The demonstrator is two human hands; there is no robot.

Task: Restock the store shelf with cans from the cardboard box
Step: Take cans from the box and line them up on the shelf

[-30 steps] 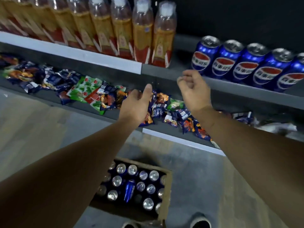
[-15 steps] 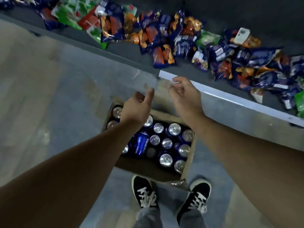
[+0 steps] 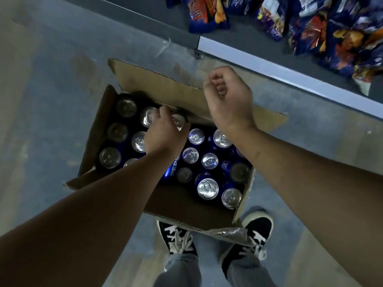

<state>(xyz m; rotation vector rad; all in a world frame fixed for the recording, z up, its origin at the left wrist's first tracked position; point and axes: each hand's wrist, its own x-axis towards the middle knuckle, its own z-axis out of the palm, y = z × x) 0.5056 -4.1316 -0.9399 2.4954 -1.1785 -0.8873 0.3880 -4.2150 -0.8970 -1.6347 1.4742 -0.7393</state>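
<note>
Logging one change: my view has dropped from the shelf to the floor, and both hands have come down over the open brown cardboard box (image 3: pixel 165 85) of blue, silver-topped drink cans (image 3: pixel 207 188).
- Entry, left hand (image 3: pixel 163 135): now inside the box toward its 11 o'clock corner, fingers on two can tops. I cannot tell whether it grips.
- Entry, right hand (image 3: pixel 229 100): loosely curled, empty, over the far flap.
- Entry, grey shelf edge (image 3: pixel 290 76) and snack packets (image 3: pixel 310 32): at 1 o'clock.

Judgement: a fresh pick is beginning, with no can lifted yet.
</note>
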